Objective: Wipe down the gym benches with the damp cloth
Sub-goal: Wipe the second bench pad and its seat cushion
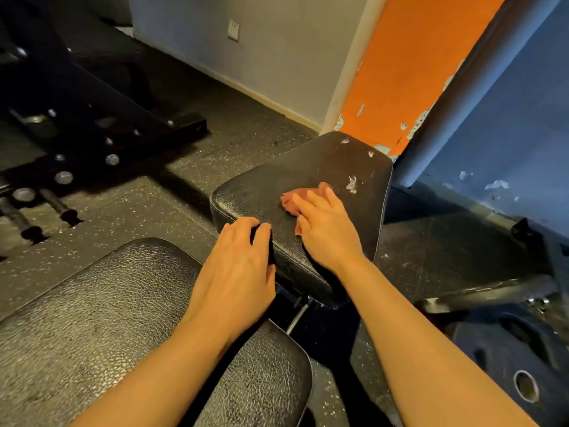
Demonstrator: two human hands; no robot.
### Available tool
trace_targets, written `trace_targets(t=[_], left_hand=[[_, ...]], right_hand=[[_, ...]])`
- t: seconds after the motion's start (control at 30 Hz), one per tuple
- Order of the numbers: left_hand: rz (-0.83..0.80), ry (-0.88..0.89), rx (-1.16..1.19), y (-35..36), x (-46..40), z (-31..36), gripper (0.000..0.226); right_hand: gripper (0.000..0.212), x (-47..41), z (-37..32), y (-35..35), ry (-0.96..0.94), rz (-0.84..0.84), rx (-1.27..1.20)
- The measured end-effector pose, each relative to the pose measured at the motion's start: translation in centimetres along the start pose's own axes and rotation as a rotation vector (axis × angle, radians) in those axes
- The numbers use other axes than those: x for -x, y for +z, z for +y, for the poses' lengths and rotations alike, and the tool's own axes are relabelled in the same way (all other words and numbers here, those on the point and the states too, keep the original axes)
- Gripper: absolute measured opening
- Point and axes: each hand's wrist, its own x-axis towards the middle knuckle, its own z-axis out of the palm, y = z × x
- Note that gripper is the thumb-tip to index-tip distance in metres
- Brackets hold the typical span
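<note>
A black padded bench seat [311, 171] stands in the middle of the view, with white paint flakes [351, 183] on its far right part. My right hand [323, 226] lies flat with straight fingers on a reddish-pink cloth [291, 201], pressing it onto the seat. Only the cloth's left edge shows beyond my fingers. My left hand [240, 266] rests on the seat's near left corner, its fingers curled over the edge. The bench's longer back pad [123, 318], black and creased, lies close to me at the lower left.
A black steel equipment frame [101, 124] with bolts stands on the speckled rubber floor [147, 192] at left. An orange wall panel [397, 75] and a blue wall [505, 118] with peeling paint rise behind the seat. Black weight plates [508, 359] lie at lower right.
</note>
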Motion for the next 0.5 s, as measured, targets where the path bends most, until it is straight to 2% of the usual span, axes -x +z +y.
trace_targets(t=[0.13,0.3,0.43,0.5], left_hand=[[-0.005,0.012,-0.008,-0.3,0.1,0.1,0.052],[0.003,-0.003,0.010,-0.1,0.0,0.0,0.051],[-0.017,-0.053,0.010,-0.1,-0.1,0.3,0.044],[-0.027,-0.069,0.014,-0.3,0.0,0.5,0.045]], right_hand=[[0.046,1.9,-3.0,-0.8,-0.130,0.016,-0.068],[0.045,2.1,-1.1,-1.9,-0.129,-0.015,-0.117],[0.043,1.0,-3.4,-0.8,-0.081,0.034,0.010],[0.043,1.1,-4.4,-0.2,-0.113,0.030,-0.061]])
